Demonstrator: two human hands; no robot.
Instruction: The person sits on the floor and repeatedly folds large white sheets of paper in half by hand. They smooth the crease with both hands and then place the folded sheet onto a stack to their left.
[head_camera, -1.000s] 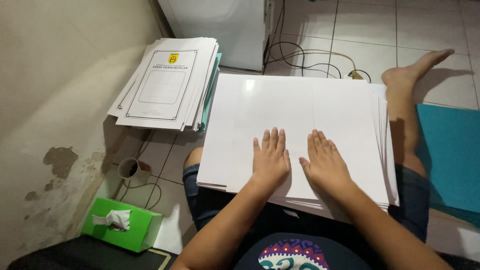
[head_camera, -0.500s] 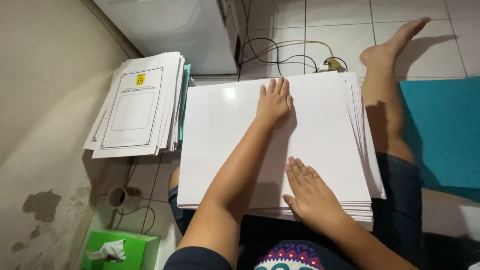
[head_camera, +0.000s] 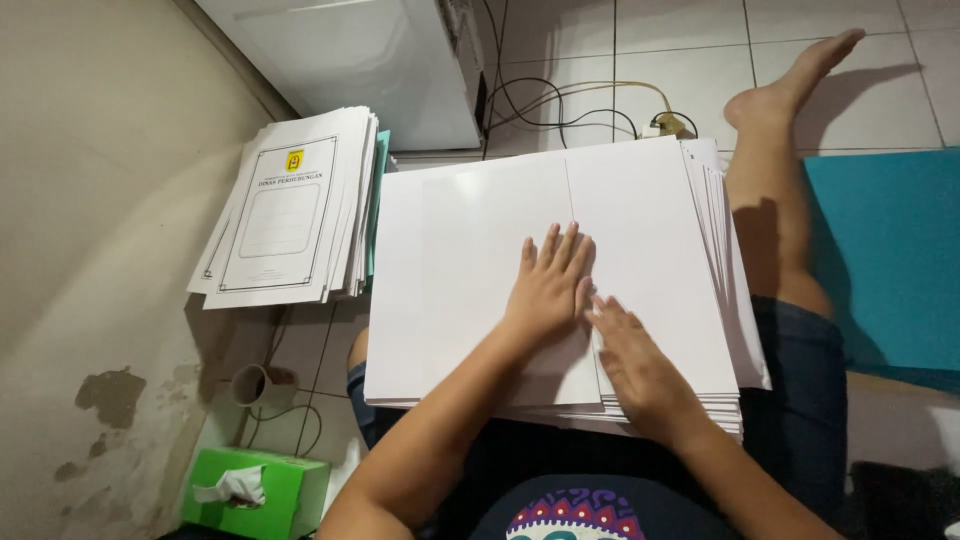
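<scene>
White sheets (head_camera: 480, 230) lie flat, long axis left-right, under both hands.

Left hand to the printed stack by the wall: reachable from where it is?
Probably yes. The left hand lies flat on the white sheets in the lap, and the printed stack sits just beyond their left edge with nothing standing between.

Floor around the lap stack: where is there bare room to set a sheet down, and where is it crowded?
Bare tile lies beyond the foot, and the teal mat at the right shows nothing on it. Left is crowded: printed stack, tape roll, tissue box. Cables clutter the tile by the white cabinet. Both hands, left and right, cover the white stack.
</scene>
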